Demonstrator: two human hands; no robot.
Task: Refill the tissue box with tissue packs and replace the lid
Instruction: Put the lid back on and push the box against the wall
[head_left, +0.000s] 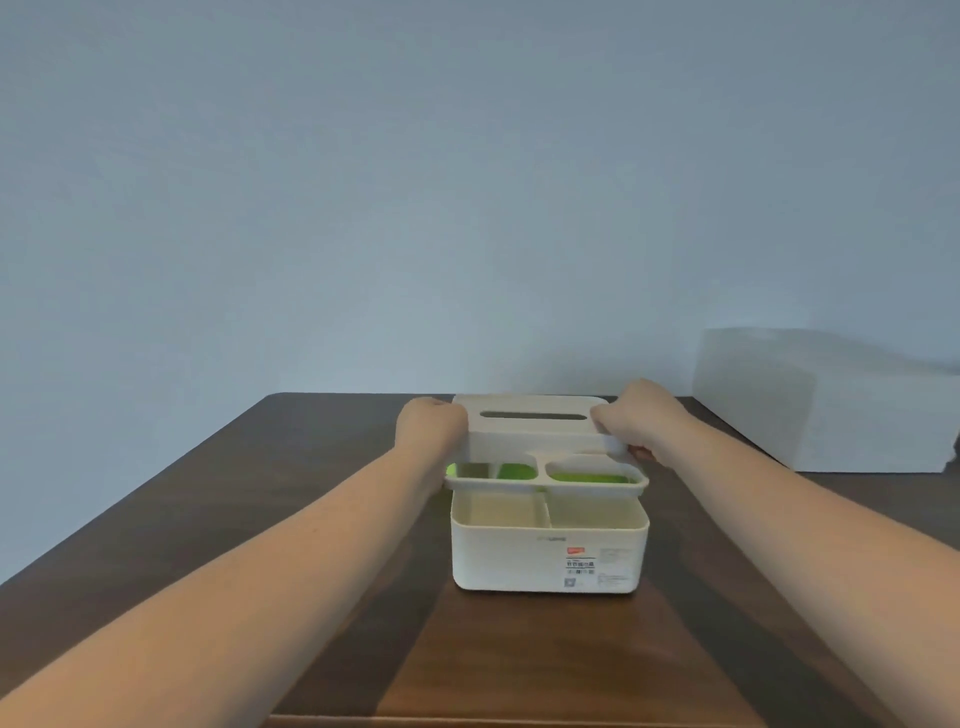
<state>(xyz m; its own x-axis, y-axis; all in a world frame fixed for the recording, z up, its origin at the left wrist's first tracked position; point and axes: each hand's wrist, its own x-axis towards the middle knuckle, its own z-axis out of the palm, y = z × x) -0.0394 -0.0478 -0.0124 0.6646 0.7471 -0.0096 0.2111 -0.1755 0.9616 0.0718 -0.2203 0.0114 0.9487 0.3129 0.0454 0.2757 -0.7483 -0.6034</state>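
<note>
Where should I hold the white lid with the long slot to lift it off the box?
Grip the white plastic lid with the long slot by its two short ends, one hand from each side, as the left hand and right hand do here. It is wide, so an end grip keeps it level and leaves its slot and green-lined front compartments clear. It sits raised above the white box base.

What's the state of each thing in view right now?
lid: lifted clear of the box, roughly level, slot up
box: upright on table, open, near compartments look empty
left hand: gripping lid's left end
right hand: gripping lid's right end
white block: on table, far right, untouched
</note>
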